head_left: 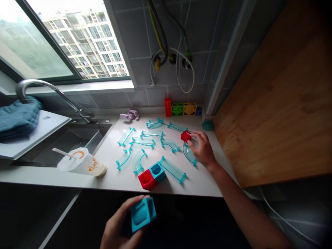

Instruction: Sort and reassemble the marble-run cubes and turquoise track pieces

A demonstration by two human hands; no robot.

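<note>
My left hand (pixel 116 224) is in front of the counter's edge, its fingers closed around a light-blue cube block (pixel 140 215) with a round recess. Over the right part of the counter, my right hand (pixel 203 149) pinches a small red block (pixel 185 136) between thumb and fingers. A curved clear-teal track piece (pixel 190 154) lies just below that hand. Near the front edge, a red cube (pixel 147 180) and a blue cube (pixel 157 171) sit side by side, touching. Beside them is a straight teal track piece (pixel 173 169). Several other track pieces (pixel 142 142) are spread over the counter.
A red block (pixel 167 107), green block (pixel 177 109) and yellow block (pixel 190 109) line the back wall. A lidded drink cup (pixel 81 162) with a straw stands left, before the sink (pixel 103 129) and faucet (pixel 52 88). A wooden panel (pixel 272 103) bounds the right side.
</note>
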